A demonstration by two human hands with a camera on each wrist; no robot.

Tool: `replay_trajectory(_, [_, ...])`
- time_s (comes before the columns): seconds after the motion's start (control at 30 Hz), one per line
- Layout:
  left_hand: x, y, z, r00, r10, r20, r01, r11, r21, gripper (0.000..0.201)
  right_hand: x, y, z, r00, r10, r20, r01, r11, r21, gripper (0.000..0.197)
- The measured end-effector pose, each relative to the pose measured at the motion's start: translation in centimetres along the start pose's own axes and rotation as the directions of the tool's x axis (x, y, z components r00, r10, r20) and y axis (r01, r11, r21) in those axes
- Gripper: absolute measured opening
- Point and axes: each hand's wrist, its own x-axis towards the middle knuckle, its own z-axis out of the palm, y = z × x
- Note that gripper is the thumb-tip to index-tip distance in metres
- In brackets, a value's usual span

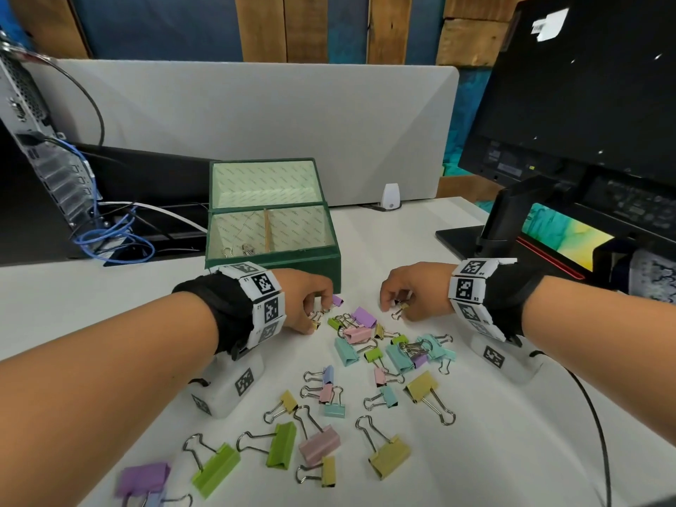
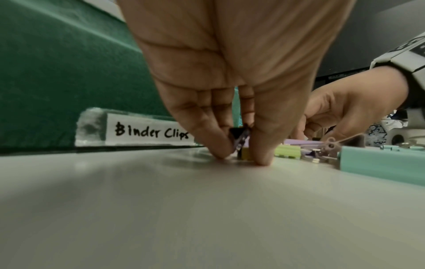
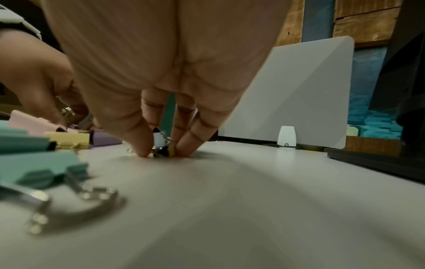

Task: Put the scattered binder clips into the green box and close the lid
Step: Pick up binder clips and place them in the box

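The green box [image 1: 303, 263] stands open at the back of the white desk, its lid upright behind it; a label reading "Binder Clips" [image 2: 149, 132] is on its front. Two clips lie in its left compartment. Many coloured binder clips [image 1: 365, 345] are scattered in front of it. My left hand [image 1: 311, 305] is down on the desk just before the box, its fingertips pinching a small purple clip [image 2: 241, 143]. My right hand [image 1: 398, 298] is to the right of it, pinching a small yellow clip [image 1: 400, 309] on the desk.
A monitor [image 1: 585, 104] on a black stand [image 1: 486, 236] occupies the right rear. A grey divider panel [image 1: 274, 122] runs behind the box. A computer case with blue cables [image 1: 102, 236] is at the left. Larger clips [image 1: 281, 444] lie near the front edge.
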Motion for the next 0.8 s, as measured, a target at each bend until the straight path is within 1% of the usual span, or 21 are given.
replay_trajectory(0.07, [0.0,0.1,-0.1,1.0,0.005,0.023,-0.005,1.0,0.011,0.04,0.1,0.0,0.1,1.0,-0.003,-0.005,0.003,1.0,-0.01,0.032])
replay_trajectory(0.1, [0.1,0.1,-0.2,1.0,0.002,0.031,-0.002,1.0,0.023,0.04,0.1,0.0,0.1,1.0,0.0,-0.008,0.0,1.0,-0.01,0.031])
replay_trajectory(0.3, [0.5,0.2,0.1,0.999,-0.024,0.025,0.024,0.999,0.029,0.022,0.1,0.0,0.0,0.999,0.011,0.041,-0.011,1.0,-0.008,0.018])
replay_trajectory(0.4, [0.5,0.1,0.2,1.0,-0.018,0.019,0.017,0.999,0.031,0.013,0.2,0.1,-0.3,0.997,0.023,0.073,-0.024,0.999,0.021,0.027])
replay_trajectory(0.47, [0.3,0.0,0.1,1.0,0.006,0.014,-0.007,0.999,0.036,0.013,0.3,0.2,-0.7,0.995,0.023,0.098,-0.028,0.998,0.054,0.033])
replay_trajectory(0.53, [0.1,0.0,0.0,1.0,0.022,0.006,-0.023,0.999,0.039,0.013,0.3,0.3,-1.3,0.994,0.037,0.102,-0.049,0.992,0.116,0.033])
replay_trajectory(0.6, [-0.2,0.0,0.0,1.0,0.015,0.0,-0.015,0.999,0.039,0.013,0.3,0.4,-2.0,0.995,0.058,0.083,-0.074,0.974,0.215,0.031])
replay_trajectory(0.73, [-0.5,-0.3,-0.1,1.0,-0.023,0.004,0.023,0.999,-0.029,0.013,0.9,-0.5,-3.8,0.995,0.094,-0.016,-0.077,0.889,0.45,0.02])
replay_trajectory(0.8, [-0.9,-0.6,-0.4,0.999,-0.03,0.016,0.031,0.996,-0.082,0.014,1.7,-1.6,-5.0,0.991,0.112,-0.068,-0.061,0.854,0.516,0.013])
